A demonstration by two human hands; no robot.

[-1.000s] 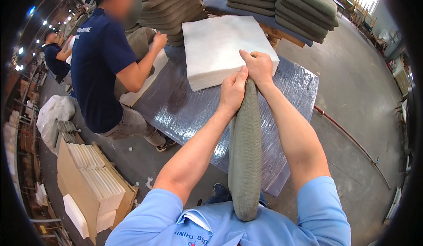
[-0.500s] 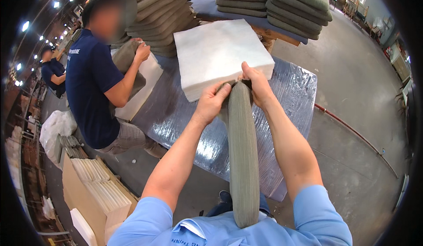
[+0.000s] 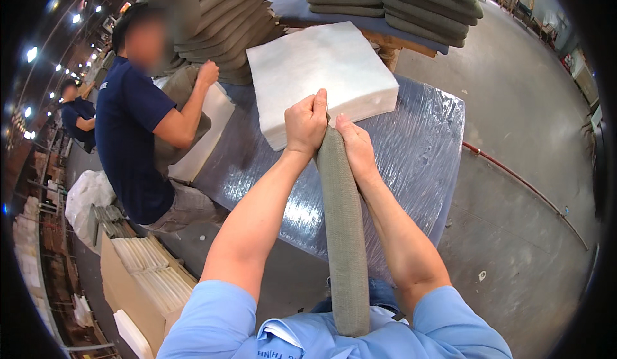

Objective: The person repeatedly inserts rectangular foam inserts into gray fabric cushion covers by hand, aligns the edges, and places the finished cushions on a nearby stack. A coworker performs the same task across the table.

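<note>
A grey-green fabric-covered cushion (image 3: 345, 230) stands on edge between my forearms, its near end against my shirt. My left hand (image 3: 306, 122) is closed in a fist at the cushion's far end, gripping the cover there. On the other side, my right hand (image 3: 356, 145) is closed round the same end, thumb pointing up. The fabric edge inside both fists is mostly hidden. Just beyond my hands lies a thick stack of white wadding sheets (image 3: 321, 63) on a plastic-wrapped table (image 3: 421, 147).
To the left, a co-worker (image 3: 138, 127) in a dark shirt handles another grey-green cushion (image 3: 183, 118). Tall piles of cushions (image 3: 225, 21) and shorter piles (image 3: 430, 5) stand at the back. An open cardboard box (image 3: 138, 295) of white pieces sits lower left. A red hose (image 3: 514, 179) crosses the right floor.
My left hand has turned from a thumb-and-finger hold into a fist with its thumb up. The cushion's far end has shifted slightly left. The co-worker's hand has risen off their cushion.
</note>
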